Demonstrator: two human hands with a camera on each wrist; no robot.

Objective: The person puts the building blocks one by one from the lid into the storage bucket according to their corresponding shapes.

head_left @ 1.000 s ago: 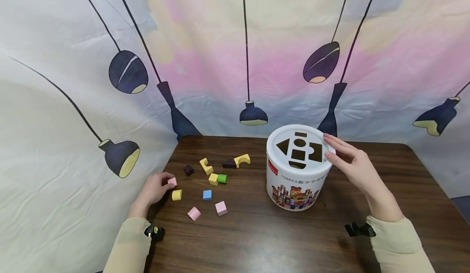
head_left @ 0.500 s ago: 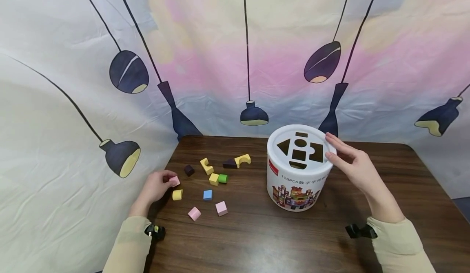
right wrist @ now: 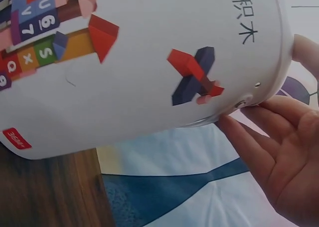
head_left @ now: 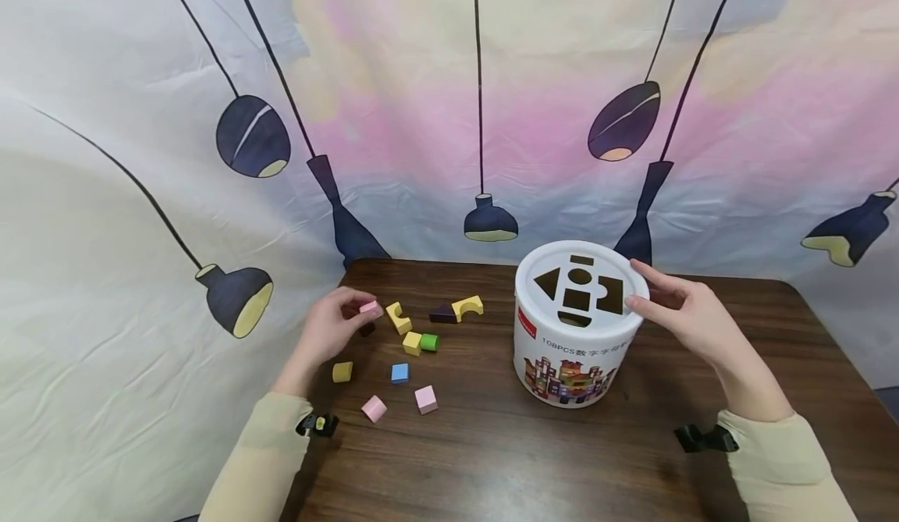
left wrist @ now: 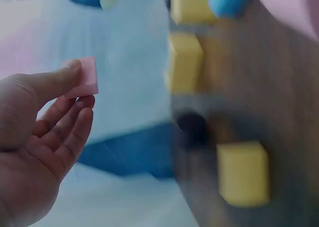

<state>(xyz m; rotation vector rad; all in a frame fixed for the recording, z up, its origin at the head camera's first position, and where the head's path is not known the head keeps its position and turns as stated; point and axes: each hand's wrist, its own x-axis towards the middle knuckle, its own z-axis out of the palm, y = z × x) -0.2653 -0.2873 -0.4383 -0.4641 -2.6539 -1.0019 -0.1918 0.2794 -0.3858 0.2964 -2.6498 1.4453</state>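
Note:
My left hand [head_left: 335,328] pinches a small pink block [head_left: 368,307] between thumb and fingers, lifted above the brown table [head_left: 506,459]. The left wrist view shows the same pink block [left wrist: 83,77] at the fingertips [left wrist: 75,70]. A white round tub [head_left: 574,325] with shape holes in its lid stands at the table's middle right. My right hand [head_left: 677,311] grips the tub's lid rim on the right side, thumb on top. In the right wrist view, curled fingers [right wrist: 259,132] touch the white tub [right wrist: 149,62] at its rim.
Loose blocks lie left of the tub: a yellow notched block [head_left: 398,318], a yellow arch [head_left: 467,306], a dark wedge [head_left: 442,314], a green cylinder [head_left: 430,342], a blue cube [head_left: 399,372], two pink blocks [head_left: 424,399] and a yellow cylinder [head_left: 342,371]. A lamp-printed cloth [head_left: 449,116] hangs behind.
My left hand has lifted the pink block off the table and carried it up and to the right. The right hand stays on the tub's rim.

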